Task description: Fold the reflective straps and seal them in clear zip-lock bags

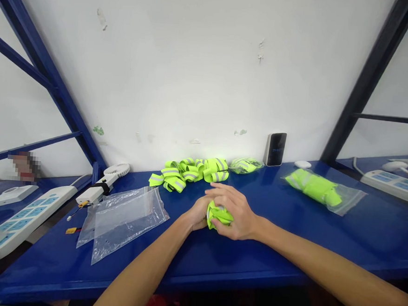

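Both hands are closed round a bundled neon-yellow reflective strap [219,215] with grey stripes, just above the blue table [252,259]. My left hand [200,212] cups it from the left, its fingers largely hidden behind the bundle and the other hand. From the right, my right hand [239,215] wraps over the top, thumb at the front. Beyond the hands lies a heap of loose neon reflective straps [183,172]. Next to that heap is a clear bag with a neon strap inside [245,165].
Clear zip bags [125,222] lie flat at the left, near a small white fan [117,169]. A filled bag of neon material [313,186] rests at the right. A phone-like device [276,149] stands against the wall. Power strips [28,220] lie at the left side.
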`<state>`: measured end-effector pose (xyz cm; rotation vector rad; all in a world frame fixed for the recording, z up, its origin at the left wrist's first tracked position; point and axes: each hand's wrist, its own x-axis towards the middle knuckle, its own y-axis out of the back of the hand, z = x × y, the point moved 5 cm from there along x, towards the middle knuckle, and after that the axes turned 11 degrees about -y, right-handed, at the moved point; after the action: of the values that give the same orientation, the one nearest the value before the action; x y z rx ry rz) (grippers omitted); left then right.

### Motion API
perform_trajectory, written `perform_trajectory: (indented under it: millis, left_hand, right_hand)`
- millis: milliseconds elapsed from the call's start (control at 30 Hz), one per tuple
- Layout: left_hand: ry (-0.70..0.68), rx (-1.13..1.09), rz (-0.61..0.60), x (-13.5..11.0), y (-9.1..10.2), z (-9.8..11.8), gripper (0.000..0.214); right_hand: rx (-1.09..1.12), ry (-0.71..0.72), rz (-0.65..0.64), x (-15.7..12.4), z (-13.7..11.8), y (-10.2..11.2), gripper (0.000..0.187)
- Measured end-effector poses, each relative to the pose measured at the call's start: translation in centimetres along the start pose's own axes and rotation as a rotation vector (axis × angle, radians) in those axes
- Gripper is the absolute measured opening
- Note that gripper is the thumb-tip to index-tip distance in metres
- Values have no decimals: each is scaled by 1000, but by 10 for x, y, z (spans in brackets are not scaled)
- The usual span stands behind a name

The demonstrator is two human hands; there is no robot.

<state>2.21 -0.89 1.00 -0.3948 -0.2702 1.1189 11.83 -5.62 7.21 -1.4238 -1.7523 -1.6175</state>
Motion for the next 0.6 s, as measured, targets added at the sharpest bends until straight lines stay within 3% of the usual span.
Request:
perform_trajectory:
  millis: [133,367,500,600]
  left_hand:
    - [0,-20,-167,1,-10,3,32]
    - [71,77,-239,6,-11,2,30]
    - [-61,114,-205,6,-14,4,22]
    - [-303,198,-54,5,-11,18,22]
  right_hand:
    - [-90,141,-90,-15,-7,4,36]
    - [-206,84,-262,-22,-5,14,29]
    - [-198,142,-148,-23,-7,9,24]
    - [-188,160,-65,-24,-5,6,19]
